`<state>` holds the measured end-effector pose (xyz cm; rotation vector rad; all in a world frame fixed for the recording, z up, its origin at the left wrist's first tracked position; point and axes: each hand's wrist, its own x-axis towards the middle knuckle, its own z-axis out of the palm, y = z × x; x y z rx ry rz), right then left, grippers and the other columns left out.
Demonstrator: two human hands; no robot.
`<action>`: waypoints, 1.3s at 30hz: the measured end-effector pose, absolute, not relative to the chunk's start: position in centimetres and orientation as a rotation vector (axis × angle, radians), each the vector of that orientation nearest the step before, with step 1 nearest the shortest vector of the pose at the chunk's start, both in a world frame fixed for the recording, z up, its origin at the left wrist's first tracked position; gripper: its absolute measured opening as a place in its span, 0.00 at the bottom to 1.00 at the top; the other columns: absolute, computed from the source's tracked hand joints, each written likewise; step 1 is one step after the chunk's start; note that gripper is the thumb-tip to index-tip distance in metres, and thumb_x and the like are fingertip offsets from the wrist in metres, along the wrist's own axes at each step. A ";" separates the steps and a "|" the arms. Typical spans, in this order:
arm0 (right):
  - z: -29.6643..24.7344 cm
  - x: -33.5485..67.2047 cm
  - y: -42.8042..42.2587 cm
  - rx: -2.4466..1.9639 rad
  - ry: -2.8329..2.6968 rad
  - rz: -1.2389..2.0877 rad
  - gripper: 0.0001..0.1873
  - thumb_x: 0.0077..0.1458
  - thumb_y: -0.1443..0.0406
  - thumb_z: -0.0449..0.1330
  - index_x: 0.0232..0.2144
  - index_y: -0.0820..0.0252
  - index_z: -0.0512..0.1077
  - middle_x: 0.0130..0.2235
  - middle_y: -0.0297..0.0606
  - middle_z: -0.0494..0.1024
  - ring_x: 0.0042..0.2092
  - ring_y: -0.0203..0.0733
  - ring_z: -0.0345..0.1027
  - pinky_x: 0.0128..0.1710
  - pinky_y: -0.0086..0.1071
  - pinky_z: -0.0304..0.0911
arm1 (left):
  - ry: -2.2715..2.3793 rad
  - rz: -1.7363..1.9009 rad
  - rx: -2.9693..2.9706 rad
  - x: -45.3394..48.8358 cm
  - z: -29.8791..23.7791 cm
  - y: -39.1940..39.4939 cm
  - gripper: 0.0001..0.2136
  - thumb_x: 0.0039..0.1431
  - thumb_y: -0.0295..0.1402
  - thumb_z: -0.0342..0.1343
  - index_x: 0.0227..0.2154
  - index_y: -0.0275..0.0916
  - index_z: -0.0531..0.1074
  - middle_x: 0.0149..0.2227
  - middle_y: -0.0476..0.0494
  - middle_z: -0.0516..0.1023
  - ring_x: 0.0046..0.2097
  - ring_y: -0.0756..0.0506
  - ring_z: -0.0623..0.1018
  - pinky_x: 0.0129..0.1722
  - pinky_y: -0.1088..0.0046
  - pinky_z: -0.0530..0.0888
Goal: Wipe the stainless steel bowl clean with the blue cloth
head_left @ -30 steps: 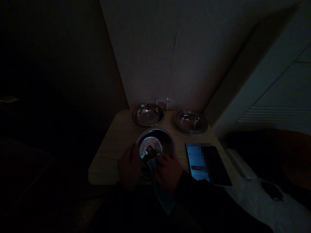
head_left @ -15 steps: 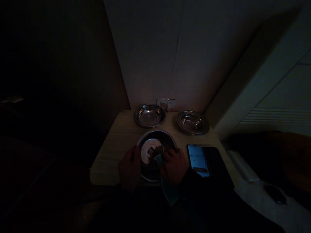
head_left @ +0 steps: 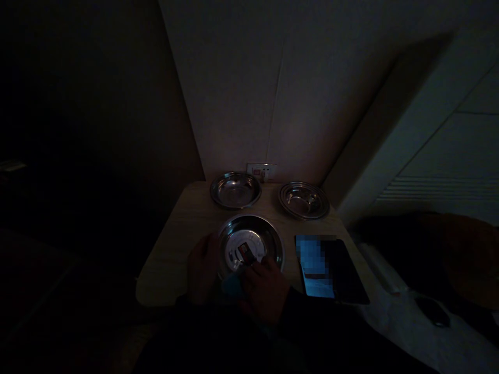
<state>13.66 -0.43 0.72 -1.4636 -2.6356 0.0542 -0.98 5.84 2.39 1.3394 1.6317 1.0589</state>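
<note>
A round stainless steel dish (head_left: 276, 236) sits near the front of the small table. Inside it shows a dark rectangular patch (head_left: 245, 253) with some red, perhaps a label; I cannot tell for sure. My left hand (head_left: 203, 267) is closed at the dish's left rim, its fingertips partly lost in the dark. Over the near right rim lies my right hand (head_left: 265, 288), closed on a blue-green cloth (head_left: 233, 283) that bunches out to its left against the near rim.
At the back stand another steel dish (head_left: 236, 191) and a stack of steel dishes (head_left: 304, 201), near a wall socket (head_left: 262, 170). A lit phone (head_left: 317, 280) rests on a dark flat object (head_left: 349, 275) at the tabletop's (head_left: 167, 254) right. The room is very dim.
My right hand has moved with the cloth from the dish's right side to its near rim, leftward and toward me. My left hand stays at the left rim. The view has shifted slightly.
</note>
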 end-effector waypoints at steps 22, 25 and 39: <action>0.9 14.9 -1.1 -1.529 -2.564 0.040 0.15 0.58 0.58 0.49 0.33 0.57 0.74 0.41 0.37 0.73 0.44 0.46 0.60 0.46 0.48 0.50 | 1.777 1.120 1.428 -0.4 2.2 3.5 0.18 0.58 0.42 0.43 0.41 0.38 0.72 0.39 0.43 0.78 0.39 0.47 0.75 0.37 0.76 0.69; 0.9 16.0 -0.7 -1.443 -2.653 -0.005 0.16 0.57 0.58 0.49 0.30 0.57 0.74 0.39 0.37 0.74 0.44 0.46 0.60 0.46 0.49 0.50 | 1.720 1.065 1.453 -0.8 2.7 3.6 0.18 0.57 0.42 0.44 0.41 0.38 0.72 0.38 0.44 0.78 0.38 0.47 0.76 0.35 0.76 0.69; 4.2 20.7 5.5 -1.113 -2.933 -0.352 0.12 0.58 0.68 0.50 0.43 0.61 0.70 0.51 0.40 0.69 0.50 0.48 0.57 0.46 0.47 0.52 | 1.496 0.858 1.485 -1.9 3.7 5.2 0.18 0.56 0.44 0.45 0.38 0.38 0.73 0.36 0.46 0.78 0.38 0.46 0.76 0.35 0.74 0.70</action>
